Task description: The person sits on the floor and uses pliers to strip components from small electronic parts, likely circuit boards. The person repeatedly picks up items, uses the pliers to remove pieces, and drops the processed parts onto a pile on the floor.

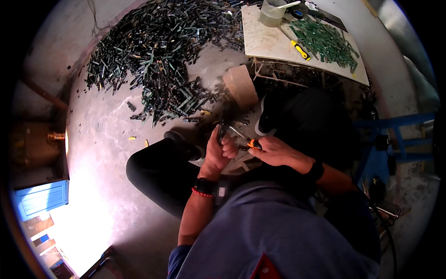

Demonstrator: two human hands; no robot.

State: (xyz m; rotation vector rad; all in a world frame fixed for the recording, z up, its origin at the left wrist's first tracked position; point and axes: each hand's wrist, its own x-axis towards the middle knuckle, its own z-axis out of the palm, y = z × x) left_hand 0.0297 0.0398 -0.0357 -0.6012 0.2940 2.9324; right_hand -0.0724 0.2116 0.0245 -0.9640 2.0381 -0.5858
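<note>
My left hand (220, 149) is closed around a dark, narrow part (220, 133) that stands up past the thumb. Its lower end is hidden by my fingers. In my right hand (275, 150) is a screwdriver (253, 143) with an orange and black handle. Its metal shaft points up and left towards the dark part; the tip appears a little apart from it. Both hands are between my knees, above a patch of floor strewn with dark scraps. Just beyond them stands a piece of brown cardboard (240, 86).
A large heap of dark strip-like parts (156, 52) covers the floor ahead. On a low board table (264, 45) at the upper right lie green circuit-board strips (325, 43), a yellow and black screwdriver (300, 50) and a cloudy plastic beaker (271, 15). A blue frame (400, 134) stands at right.
</note>
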